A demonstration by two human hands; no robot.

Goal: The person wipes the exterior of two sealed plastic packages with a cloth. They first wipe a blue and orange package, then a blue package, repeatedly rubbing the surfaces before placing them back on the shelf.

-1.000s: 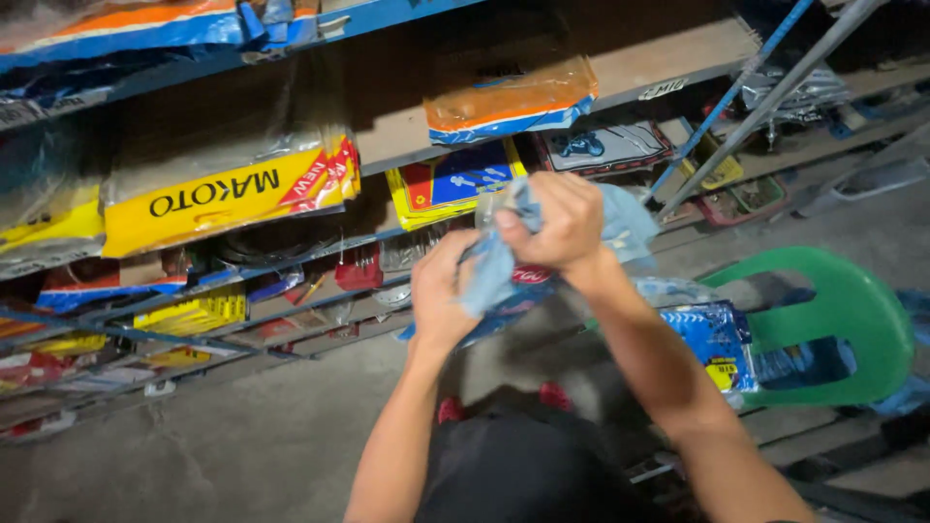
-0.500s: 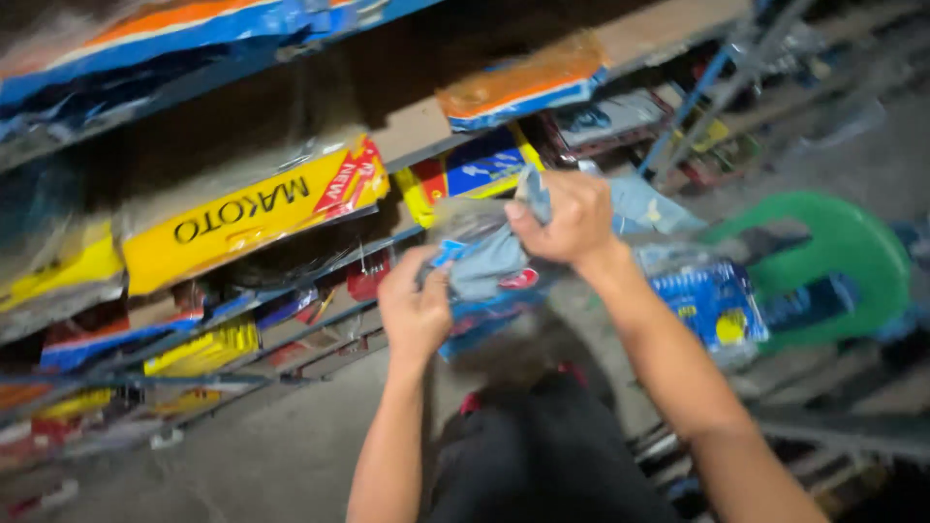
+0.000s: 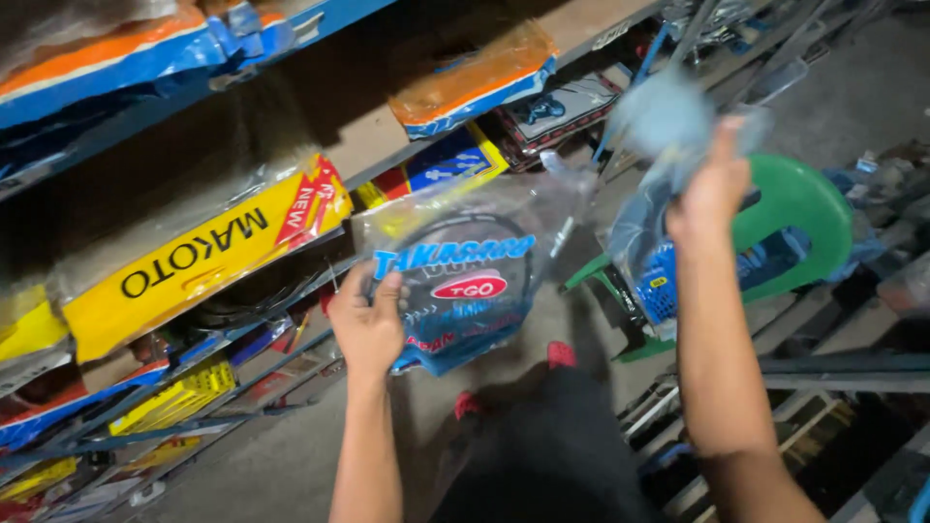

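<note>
One head-worn camera looks steeply down – close over both forearms – toward the shelves (image 3: 291, 145) and floor (image 3: 242, 475)

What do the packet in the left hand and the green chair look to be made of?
Packet in the left hand: thin clear plastic film, glossy, judging by its glare, creases and the dark coil showing through. Green chair: looks like moulded plastic, smooth and evenly coloured, slight sheen.

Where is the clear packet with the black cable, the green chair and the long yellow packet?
clear packet (image 3: 463, 291), head view, its printed front.
green chair (image 3: 796, 201), head view, its backrest.
long yellow packet (image 3: 194, 260), head view, its middle.
</note>
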